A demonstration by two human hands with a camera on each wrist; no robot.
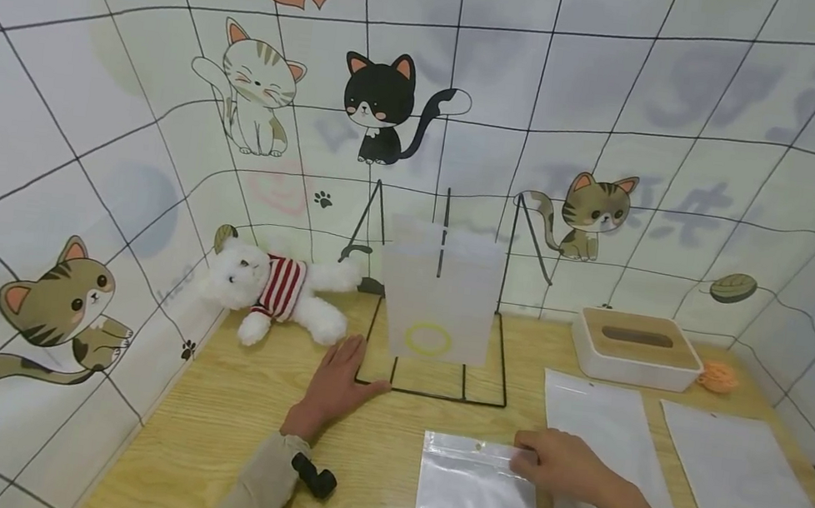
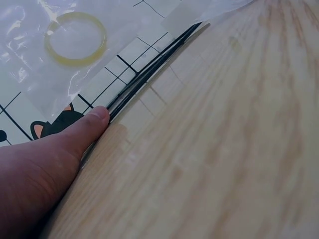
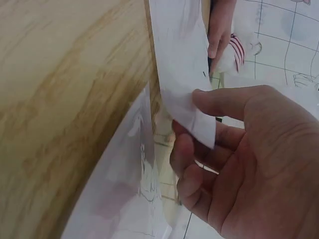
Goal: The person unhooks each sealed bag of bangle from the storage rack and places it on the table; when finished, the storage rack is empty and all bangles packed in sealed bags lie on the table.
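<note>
My right hand pinches the top right corner of a flat, shiny white zip bag at the front of the table. In the right wrist view, thumb and fingers grip that bag's corner, which bends slightly. My left hand rests with straight fingers at the left front corner of a black wire stand. Its thumb touches the stand's base wire. On the stand hangs a whitish clear bag with a yellow ring near its bottom.
Two more flat white bags lie to the right. Behind them stand a white tissue box with a wooden lid and a small orange object. A white plush bear in a striped shirt lies left. Cat-printed walls enclose the table.
</note>
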